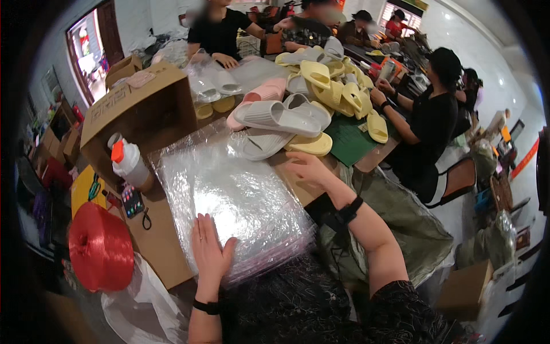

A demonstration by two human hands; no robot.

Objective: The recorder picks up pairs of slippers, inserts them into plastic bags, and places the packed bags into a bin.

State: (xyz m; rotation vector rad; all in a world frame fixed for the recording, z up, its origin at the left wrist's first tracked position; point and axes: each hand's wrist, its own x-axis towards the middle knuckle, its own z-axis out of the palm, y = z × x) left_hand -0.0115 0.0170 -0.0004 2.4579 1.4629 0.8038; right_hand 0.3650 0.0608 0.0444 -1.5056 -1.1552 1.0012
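Note:
A thick stack of clear plastic bags lies on the table in front of me. My left hand rests flat on its near left part, fingers stretched together and thumb out. To the right, my right hand is held over the table edge just short of the slipper pile, its fingers apart and nothing seen in them. Closest to it are a pale yellow slipper and a grey slipper. Another grey slipper lies on top of these, beside a pink slipper.
An open cardboard box stands at the far left, with a white bottle, a phone and a red twine roll nearer. More yellow slippers are heaped behind. Co-workers stand around the table; a green sack hangs at right.

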